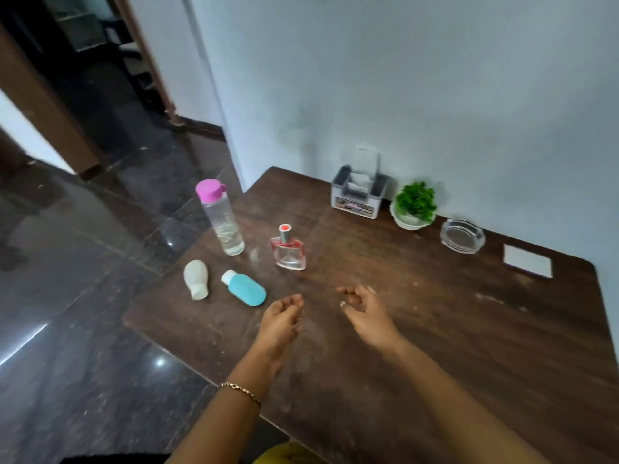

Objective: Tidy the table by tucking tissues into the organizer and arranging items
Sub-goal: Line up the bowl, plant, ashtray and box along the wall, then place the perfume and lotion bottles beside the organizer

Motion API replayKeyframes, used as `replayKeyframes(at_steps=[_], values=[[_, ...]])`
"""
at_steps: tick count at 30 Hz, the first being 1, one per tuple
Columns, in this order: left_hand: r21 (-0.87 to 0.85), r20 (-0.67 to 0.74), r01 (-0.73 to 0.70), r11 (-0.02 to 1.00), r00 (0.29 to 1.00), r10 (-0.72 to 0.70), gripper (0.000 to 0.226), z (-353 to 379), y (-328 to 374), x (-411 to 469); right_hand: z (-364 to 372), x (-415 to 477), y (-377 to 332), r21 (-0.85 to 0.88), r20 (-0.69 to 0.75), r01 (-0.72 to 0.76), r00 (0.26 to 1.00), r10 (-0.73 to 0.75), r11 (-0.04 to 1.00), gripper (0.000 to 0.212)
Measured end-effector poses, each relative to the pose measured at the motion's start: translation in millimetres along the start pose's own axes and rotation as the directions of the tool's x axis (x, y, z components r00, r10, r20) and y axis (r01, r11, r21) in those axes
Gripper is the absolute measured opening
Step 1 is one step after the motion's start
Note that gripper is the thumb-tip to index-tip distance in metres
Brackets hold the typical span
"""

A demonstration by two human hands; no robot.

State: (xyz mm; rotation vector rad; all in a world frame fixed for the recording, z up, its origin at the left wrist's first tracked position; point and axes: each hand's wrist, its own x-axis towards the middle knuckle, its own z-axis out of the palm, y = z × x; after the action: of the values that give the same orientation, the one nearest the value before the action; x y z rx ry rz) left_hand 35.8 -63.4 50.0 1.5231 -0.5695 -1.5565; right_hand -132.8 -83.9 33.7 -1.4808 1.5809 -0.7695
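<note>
The left hand (281, 316) and right hand (363, 308) hover over the tabletop (435, 329), each grip loosely curled and empty; tissues (357, 180) stand proud of the open organizer (358, 199) at twelve o'clock by the wall; tucking them appears the pending step, calling for a forward reach.

Glossy dark floor (83, 262), pale wall (402, 78)

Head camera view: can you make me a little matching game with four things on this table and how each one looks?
1 tall bottle
2 teal bottle
3 plant
4 organizer

A lying on its side
B in a white bowl
C pink cap, upright
D lid up, tissue inside

Pairs: 1-C, 2-A, 3-B, 4-D
</note>
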Motion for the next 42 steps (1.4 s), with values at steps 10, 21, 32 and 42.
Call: replayKeyframes(at_steps=[10,21,32,42], values=[[-0.181,-0.188,-0.042,0.983,0.982,0.008,0.021,-85.1,31.3,7.4,73.7,26.3,-53.9,-0.004,0.177,0.056,0.983,-0.055,0.998,0.03],[-0.03,-0.129,-0.059,0.998,0.99,0.055,0.024,-130.9,66.2,69.0,108.8,76.6,-76.2,-0.193,-0.345,-0.039,0.938,-0.03,0.98,0.081],[0.515,0.216,-0.183,0.837,0.973,0.08,0.045,-109.3,98.7,130.3,92.8,118.2,-75.1,-0.175,-0.11,-0.112,0.99,0.094,0.978,0.061],[0.438,0.329,-0.21,0.874,0.942,0.062,0.048,-64.9,104.1,154.9,79.6,122.4,-73.1,-0.236,-0.089,-0.112,0.992,0.094,0.965,0.052]])
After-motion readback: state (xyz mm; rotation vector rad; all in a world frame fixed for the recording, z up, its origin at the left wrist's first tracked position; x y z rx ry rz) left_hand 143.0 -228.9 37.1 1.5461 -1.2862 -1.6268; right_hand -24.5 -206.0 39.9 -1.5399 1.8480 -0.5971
